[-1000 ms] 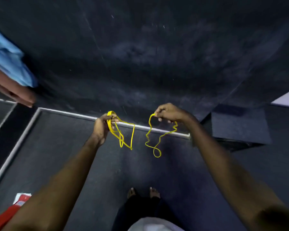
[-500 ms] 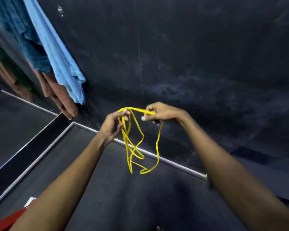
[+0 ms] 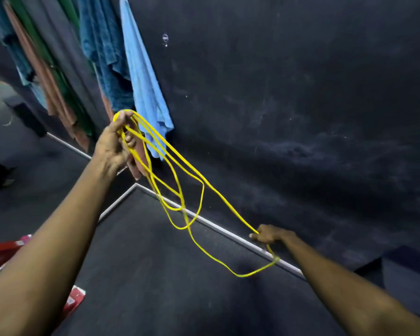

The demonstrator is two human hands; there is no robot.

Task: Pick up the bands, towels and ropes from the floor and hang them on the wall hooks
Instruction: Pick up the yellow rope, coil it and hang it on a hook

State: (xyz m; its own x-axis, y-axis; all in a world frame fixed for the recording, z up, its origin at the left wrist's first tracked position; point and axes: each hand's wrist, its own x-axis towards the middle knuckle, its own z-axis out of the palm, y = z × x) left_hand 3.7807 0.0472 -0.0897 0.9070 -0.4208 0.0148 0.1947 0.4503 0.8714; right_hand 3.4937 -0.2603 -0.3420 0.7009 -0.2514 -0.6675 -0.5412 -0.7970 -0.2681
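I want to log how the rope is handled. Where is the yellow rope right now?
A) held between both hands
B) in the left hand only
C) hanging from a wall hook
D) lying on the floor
A: the left hand holds the yellow rope in coils up high, and the right hand grips a strand lower down.

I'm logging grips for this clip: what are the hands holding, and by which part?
Both hold the yellow rope. The left hand grips its gathered loops at the top; the right hand grips one strand stretched away from them.

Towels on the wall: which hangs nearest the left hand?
The light blue towel, rightmost in the row, its lower corner right beside the left hand.
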